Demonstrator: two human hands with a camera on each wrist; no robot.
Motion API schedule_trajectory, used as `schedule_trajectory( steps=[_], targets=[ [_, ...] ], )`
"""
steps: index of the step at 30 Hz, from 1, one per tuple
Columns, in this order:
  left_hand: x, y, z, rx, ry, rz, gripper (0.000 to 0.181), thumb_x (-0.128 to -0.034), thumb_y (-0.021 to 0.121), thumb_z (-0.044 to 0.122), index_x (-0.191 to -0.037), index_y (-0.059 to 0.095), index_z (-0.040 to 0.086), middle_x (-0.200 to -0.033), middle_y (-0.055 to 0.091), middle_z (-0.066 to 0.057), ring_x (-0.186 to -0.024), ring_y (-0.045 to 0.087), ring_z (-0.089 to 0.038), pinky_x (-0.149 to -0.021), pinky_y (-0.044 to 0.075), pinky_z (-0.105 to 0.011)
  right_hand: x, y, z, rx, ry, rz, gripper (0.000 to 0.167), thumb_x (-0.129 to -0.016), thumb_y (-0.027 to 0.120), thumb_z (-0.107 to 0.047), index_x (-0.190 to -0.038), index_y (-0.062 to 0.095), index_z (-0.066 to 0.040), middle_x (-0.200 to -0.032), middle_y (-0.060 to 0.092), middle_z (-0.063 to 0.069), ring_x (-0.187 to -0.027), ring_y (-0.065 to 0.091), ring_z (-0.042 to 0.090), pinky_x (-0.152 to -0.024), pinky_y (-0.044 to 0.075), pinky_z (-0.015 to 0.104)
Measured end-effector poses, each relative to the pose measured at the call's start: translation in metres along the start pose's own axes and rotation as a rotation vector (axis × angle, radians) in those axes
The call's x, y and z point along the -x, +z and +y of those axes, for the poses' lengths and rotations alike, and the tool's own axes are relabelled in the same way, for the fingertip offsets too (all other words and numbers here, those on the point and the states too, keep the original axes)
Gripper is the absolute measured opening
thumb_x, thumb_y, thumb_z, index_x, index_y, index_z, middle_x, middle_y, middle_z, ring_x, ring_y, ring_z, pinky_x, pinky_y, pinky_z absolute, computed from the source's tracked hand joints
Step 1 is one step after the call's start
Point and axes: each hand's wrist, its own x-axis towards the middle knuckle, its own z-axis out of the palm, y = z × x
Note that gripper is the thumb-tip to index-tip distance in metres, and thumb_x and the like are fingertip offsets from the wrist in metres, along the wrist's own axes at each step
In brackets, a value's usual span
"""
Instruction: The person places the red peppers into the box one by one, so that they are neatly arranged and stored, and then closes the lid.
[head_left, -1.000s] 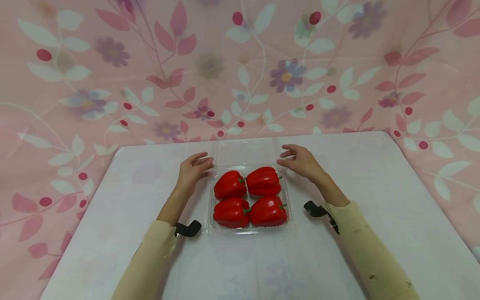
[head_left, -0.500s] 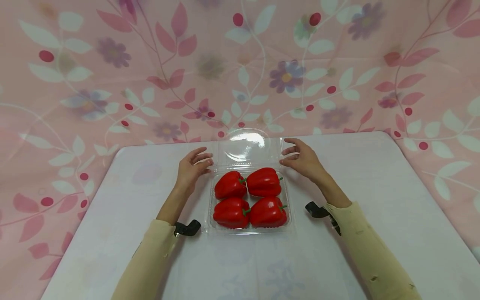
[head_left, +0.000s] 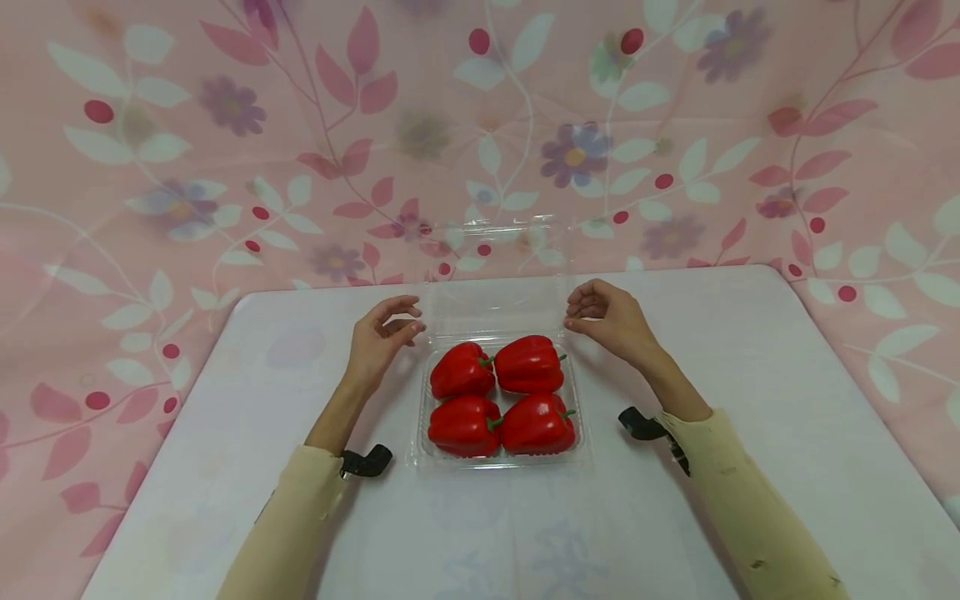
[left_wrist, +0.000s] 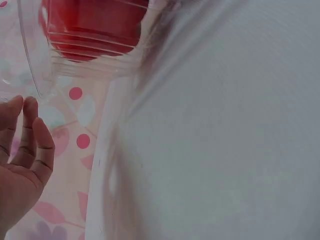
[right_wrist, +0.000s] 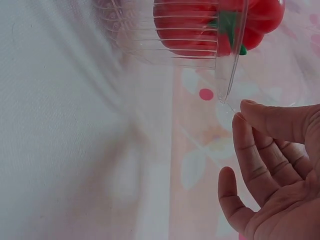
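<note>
Several red bell peppers (head_left: 462, 426) with green stems lie in a clear plastic clamshell box (head_left: 498, 463). Its transparent lid (head_left: 495, 308) stands raised at the back, hinged to the tray. My left hand (head_left: 377, 335) pinches the lid's left edge near the hinge; in the left wrist view the thumb and finger of the left hand (left_wrist: 22, 160) meet at the clear plastic. On the opposite side my right hand (head_left: 611, 325) pinches the lid's right edge. The right wrist view has the thumb and forefinger of the right hand (right_wrist: 275, 165) on a thin clear edge, other fingers loosely bent.
The box rests on a white-covered table (head_left: 712, 350). Behind it hangs a pink floral cloth (head_left: 525, 108), close to the table's back edge. A black wrist-worn camera mount (head_left: 367, 461) sits at the left cuff, another mount (head_left: 642, 423) at the right.
The lid has swung up from lying back on the table to standing nearly upright. Both hands have shifted slightly outward with its edges; the peppers and tray stay in place.
</note>
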Motion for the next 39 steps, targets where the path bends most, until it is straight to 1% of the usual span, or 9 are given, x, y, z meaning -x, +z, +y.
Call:
schedule_trajectory(
  steps=[6, 11, 15, 20, 23, 26, 31, 34, 39],
  targets=[
    [0.011, 0.002, 0.016, -0.110, 0.121, -0.038, 0.028, -0.0860, 0.066, -0.015, -0.113, 0.060, -0.013, -0.105, 0.060, -0.031, -0.091, 0.065, -0.032, -0.069, 0.057, -0.027, 0.008, -0.005, -0.003, 0.103, -0.079, -0.014, 0.018, -0.084, 0.078, -0.006, -0.096, 0.065, -0.006, -0.089, 0.069, 0.005, -0.087, 0.068, 0.020, -0.086, 0.053, 0.045],
    [0.023, 0.002, 0.033, -0.208, 0.194, -0.101, 0.020, -0.0863, 0.063, -0.018, -0.106, 0.060, -0.015, -0.099, 0.061, -0.031, -0.092, 0.064, -0.037, -0.074, 0.058, -0.030, 0.016, -0.010, -0.008, 0.216, -0.175, -0.044, 0.008, -0.086, 0.075, -0.010, -0.090, 0.068, -0.011, -0.087, 0.069, -0.002, -0.089, 0.067, 0.017, -0.088, 0.052, 0.051],
    [0.030, -0.001, 0.038, -0.266, 0.202, -0.125, 0.018, -0.0863, 0.063, -0.018, -0.104, 0.064, -0.014, -0.099, 0.064, -0.027, -0.096, 0.065, -0.033, -0.080, 0.057, -0.030, 0.023, -0.014, -0.013, 0.345, -0.224, -0.078, 0.008, -0.087, 0.074, -0.017, -0.093, 0.069, -0.014, -0.094, 0.072, 0.000, -0.095, 0.066, 0.023, -0.087, 0.051, 0.052],
    [0.040, -0.003, 0.046, -0.439, 0.236, -0.125, 0.019, -0.0850, 0.068, -0.014, -0.103, 0.069, -0.009, -0.099, 0.069, -0.021, -0.095, 0.064, -0.020, -0.084, 0.053, -0.024, 0.033, -0.020, -0.018, 0.463, -0.190, -0.164, 0.025, -0.088, 0.071, -0.026, -0.109, 0.069, -0.012, -0.115, 0.068, 0.008, -0.110, 0.060, 0.031, -0.093, 0.048, 0.058],
    [0.043, -0.011, 0.035, -0.520, 0.256, -0.146, 0.026, -0.0856, 0.068, -0.013, -0.109, 0.071, -0.002, -0.106, 0.070, -0.014, -0.100, 0.063, -0.017, -0.085, 0.052, -0.021, 0.040, -0.023, -0.021, 0.512, -0.187, -0.213, 0.028, -0.089, 0.067, -0.029, -0.114, 0.069, -0.015, -0.123, 0.064, 0.007, -0.119, 0.055, 0.029, -0.098, 0.044, 0.058],
    [0.046, -0.020, 0.024, -0.581, 0.257, -0.202, 0.034, -0.0889, 0.066, -0.009, -0.121, 0.068, 0.004, -0.118, 0.068, -0.008, -0.108, 0.062, -0.018, -0.083, 0.053, -0.024, 0.047, -0.026, -0.024, 0.559, -0.200, -0.246, 0.028, -0.091, 0.061, -0.028, -0.116, 0.068, -0.018, -0.127, 0.061, 0.005, -0.122, 0.052, 0.028, -0.100, 0.042, 0.058],
    [0.055, -0.023, 0.023, -0.660, 0.209, -0.308, 0.040, -0.0961, 0.061, 0.002, -0.135, 0.060, 0.009, -0.136, 0.058, -0.003, -0.116, 0.060, -0.021, -0.081, 0.057, -0.038, 0.057, -0.029, -0.026, 0.573, -0.243, -0.288, 0.034, -0.093, 0.050, -0.018, -0.124, 0.065, -0.016, -0.128, 0.061, 0.001, -0.123, 0.051, 0.026, -0.102, 0.041, 0.055],
    [0.062, -0.022, 0.025, -0.630, 0.139, -0.352, 0.039, -0.0995, 0.057, 0.005, -0.138, 0.057, 0.009, -0.142, 0.052, -0.004, -0.118, 0.060, -0.023, -0.083, 0.057, -0.039, 0.062, -0.028, -0.026, 0.598, -0.260, -0.309, 0.032, -0.096, 0.049, -0.022, -0.124, 0.066, -0.016, -0.127, 0.062, -0.001, -0.123, 0.052, 0.025, -0.101, 0.041, 0.053],
    [0.080, -0.024, 0.027, -0.534, -0.001, -0.405, 0.043, -0.1026, 0.053, 0.013, -0.145, 0.050, 0.015, -0.149, 0.043, -0.005, -0.116, 0.061, -0.026, -0.084, 0.056, -0.034, 0.075, -0.029, -0.030, 0.644, -0.196, -0.367, 0.044, -0.100, 0.049, -0.040, -0.137, 0.059, -0.017, -0.130, 0.062, 0.001, -0.122, 0.053, 0.027, -0.098, 0.044, 0.055]
  ],
)
